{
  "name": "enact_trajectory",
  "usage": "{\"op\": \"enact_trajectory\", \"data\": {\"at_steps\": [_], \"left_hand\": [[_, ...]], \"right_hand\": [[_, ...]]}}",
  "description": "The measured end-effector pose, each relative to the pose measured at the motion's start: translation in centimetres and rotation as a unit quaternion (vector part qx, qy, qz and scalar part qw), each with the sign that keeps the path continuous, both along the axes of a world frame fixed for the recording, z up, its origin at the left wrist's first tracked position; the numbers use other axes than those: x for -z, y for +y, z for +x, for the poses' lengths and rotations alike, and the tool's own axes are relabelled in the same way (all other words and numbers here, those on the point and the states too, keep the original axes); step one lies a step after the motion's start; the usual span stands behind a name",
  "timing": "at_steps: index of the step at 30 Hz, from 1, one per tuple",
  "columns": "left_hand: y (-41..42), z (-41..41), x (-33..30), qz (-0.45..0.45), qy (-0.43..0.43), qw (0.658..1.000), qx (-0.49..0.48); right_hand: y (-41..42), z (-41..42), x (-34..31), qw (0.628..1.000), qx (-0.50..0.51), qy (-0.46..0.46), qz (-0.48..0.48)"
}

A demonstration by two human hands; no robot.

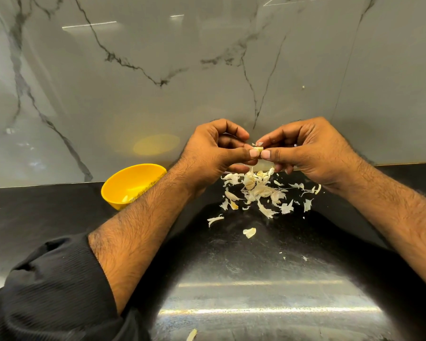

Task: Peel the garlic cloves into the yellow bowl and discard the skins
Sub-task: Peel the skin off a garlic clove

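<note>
From the head view, the only one I have, I see both hands raised just above centre of the frame, meeting thumb to thumb over the black bench [231, 254]. The left hand [214, 153] and the right hand [308, 153] both pinch a single garlic clove [257, 149] between them, fingers curled and thumbnails pressed close on either side of it; a wisp of skin stands up off the clove's top, so I judge this is mid-peel, the nails set there to lift and tear the husk. The clove is held directly above a scatter of garlic skins [258, 193], which lies on the bench just below the hands and spreads toward the right of centre, with a few stray flakes lower down and one at the bottom edge. Holding the work over that heap makes sense to me: whatever flakes off lands with the rest and can be swept up for discarding in one go. Some fuller, rounder bits sit in the heap and may be unpeeled cloves, though I cannot tell for sure. The yellow bowl [113, 190] sits left of centre, against the foot of the marble wall [133, 82], partly hidden behind the left forearm; it is near that hand, well placed for a short drop once the clove is bare. Something pale lies in its bottom, probably a peeled clove or two. A black sleeve [47, 286] fills the lower left corner.
</note>
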State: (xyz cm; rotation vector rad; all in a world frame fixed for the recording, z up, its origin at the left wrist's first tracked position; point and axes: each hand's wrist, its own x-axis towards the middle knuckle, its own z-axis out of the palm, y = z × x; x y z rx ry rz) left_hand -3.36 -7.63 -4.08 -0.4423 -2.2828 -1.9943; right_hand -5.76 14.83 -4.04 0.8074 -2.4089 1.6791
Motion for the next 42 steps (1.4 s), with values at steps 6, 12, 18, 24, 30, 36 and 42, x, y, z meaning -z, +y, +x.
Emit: {"op": "enact_trajectory", "data": {"at_steps": [6, 12, 18, 24, 30, 36, 42], "left_hand": [[-0.1, 0.0, 0.0, -0.006, 0.012, 1.0, -0.01], [0.2, 0.2, 0.1, -0.018, 0.012, 1.0, -0.011], [0.0, 0.0, 0.0, -0.028, 0.014, 0.999, -0.013], [-0.5, 0.0, -0.1, -0.045, 0.025, 0.998, -0.019], [-0.5, 0.0, -0.1, -0.053, 0.024, 0.998, -0.02], [-0.6, 0.0, -0.1, -0.052, 0.02, 0.998, -0.022], [-0.6, -0.1, -0.1, -0.052, 0.017, 0.998, -0.024]], "right_hand": [[0.0, -0.1, 0.1, 1.0, -0.009, -0.024, -0.009], [-0.2, 0.0, 0.2, 0.998, -0.021, -0.049, -0.02], [0.5, -0.7, 0.0, 0.996, 0.048, -0.075, -0.019], [0.5, -0.6, -0.2, 0.995, 0.033, -0.07, 0.056], [0.5, -0.8, 0.0, 0.991, 0.075, -0.055, 0.091], [0.1, -0.4, -0.2, 0.993, 0.085, -0.014, 0.082], [0.4, -0.4, -0.5, 0.991, 0.087, -0.028, 0.094]]}}
